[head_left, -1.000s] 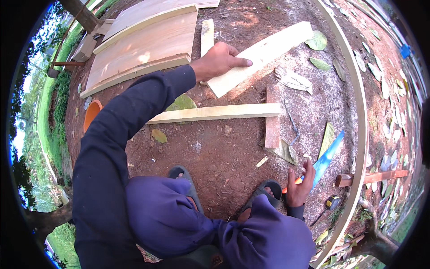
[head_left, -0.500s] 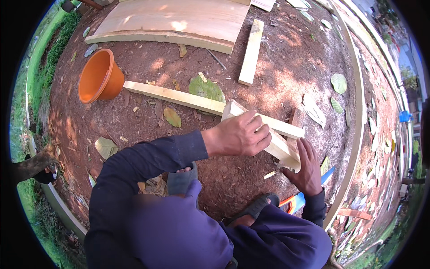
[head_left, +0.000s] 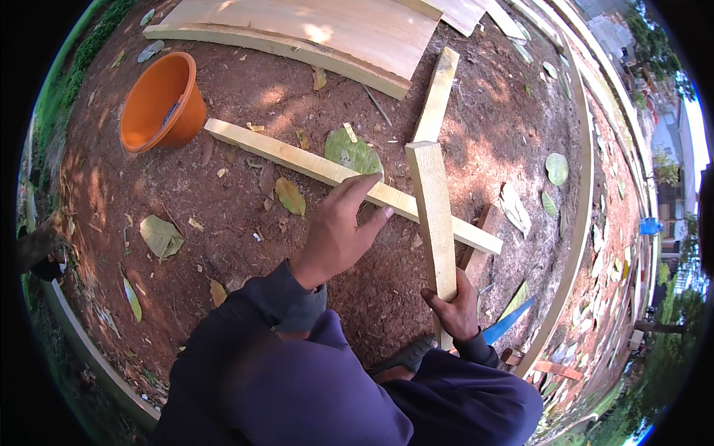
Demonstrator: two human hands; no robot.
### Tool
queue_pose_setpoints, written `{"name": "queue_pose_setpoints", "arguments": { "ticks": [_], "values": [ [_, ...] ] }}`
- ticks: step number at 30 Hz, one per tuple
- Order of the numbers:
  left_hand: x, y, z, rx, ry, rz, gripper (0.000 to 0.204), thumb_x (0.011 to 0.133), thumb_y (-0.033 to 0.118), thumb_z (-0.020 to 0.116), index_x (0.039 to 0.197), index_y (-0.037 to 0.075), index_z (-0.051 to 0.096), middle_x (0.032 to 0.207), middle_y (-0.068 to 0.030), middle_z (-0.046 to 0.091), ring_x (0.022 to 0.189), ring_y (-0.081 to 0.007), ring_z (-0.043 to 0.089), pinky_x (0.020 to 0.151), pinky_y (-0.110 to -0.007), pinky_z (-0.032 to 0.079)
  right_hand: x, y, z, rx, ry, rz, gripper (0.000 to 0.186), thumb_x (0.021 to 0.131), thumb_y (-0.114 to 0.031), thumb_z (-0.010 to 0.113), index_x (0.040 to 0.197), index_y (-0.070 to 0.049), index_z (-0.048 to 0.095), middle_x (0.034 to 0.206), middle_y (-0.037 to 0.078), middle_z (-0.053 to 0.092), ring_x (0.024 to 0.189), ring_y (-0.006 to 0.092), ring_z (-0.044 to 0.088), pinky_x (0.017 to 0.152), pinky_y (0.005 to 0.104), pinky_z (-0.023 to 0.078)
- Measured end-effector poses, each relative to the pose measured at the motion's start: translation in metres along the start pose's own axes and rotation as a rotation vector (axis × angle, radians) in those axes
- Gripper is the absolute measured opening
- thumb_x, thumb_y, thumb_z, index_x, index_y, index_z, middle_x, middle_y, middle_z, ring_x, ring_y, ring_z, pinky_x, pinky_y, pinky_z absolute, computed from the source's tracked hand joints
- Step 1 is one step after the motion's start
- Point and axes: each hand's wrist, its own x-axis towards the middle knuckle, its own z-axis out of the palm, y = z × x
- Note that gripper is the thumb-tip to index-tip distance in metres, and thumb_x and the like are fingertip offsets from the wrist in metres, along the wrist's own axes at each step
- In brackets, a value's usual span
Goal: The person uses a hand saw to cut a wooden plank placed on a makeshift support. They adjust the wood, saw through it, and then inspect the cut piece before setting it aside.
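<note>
— Hands first: what are they doing?
— Right hand (head_left: 455, 308) is wrapped around the lower end of a pale wooden slat (head_left: 433, 215), which rises away from the person, its top end lifted. Left hand (head_left: 338, 234) hovers open beside it, fingers loosely spread, holding nothing, its fingertips over a long batten (head_left: 297, 158).
— Where does that batten lie?
— Flat on the red dirt ground (head_left: 223, 245), running slantwise from near an orange bucket (head_left: 160, 100) down to the right, passing behind the held slat.
— Anything just by the right hand?
— A blue strip (head_left: 513, 318) on the ground just beyond the wrist.
— Farther out?
— Dry leaves (head_left: 353, 152) around the batten, another slat (head_left: 437, 93) lying beyond, then wide pale boards (head_left: 312, 30) at the far edge.
</note>
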Motion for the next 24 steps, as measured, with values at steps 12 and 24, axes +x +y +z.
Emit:
{"name": "queue_pose_setpoints", "arguments": {
  "ticks": [12, 24],
  "values": [
    [-0.010, -0.020, 0.016, -0.795, -0.078, -0.376, 0.089, 0.092, 0.014, 0.078, 0.160, -0.004, 0.023, 0.146, -0.0209, 0.052, 0.136, -0.0258, 0.053, 0.105, -0.039, 0.052, -0.017, 0.039, 0.056, 0.135, -0.175, -0.001, 0.059, 0.076, -0.018, 0.084, 0.126, 0.003, 0.061, 0.106, 0.014, 0.070, 0.098, 0.0233, 0.066, 0.089, 0.0381, 0.053],
    [0.003, -0.049, -0.023, -0.850, 0.181, -0.491, 0.071, 0.108, 0.049, 0.047, 0.160, 0.001, 0.033, 0.155, -0.0204, 0.047, 0.145, -0.0313, 0.045, 0.119, -0.047, 0.034, -0.029, 0.045, 0.034, 0.148, -0.045, -0.044, 0.057, 0.080, -0.024, 0.082, 0.125, 0.004, 0.060, 0.104, 0.023, 0.071, 0.100, 0.0381, 0.071, 0.089, 0.0443, 0.053]
  ]
}}
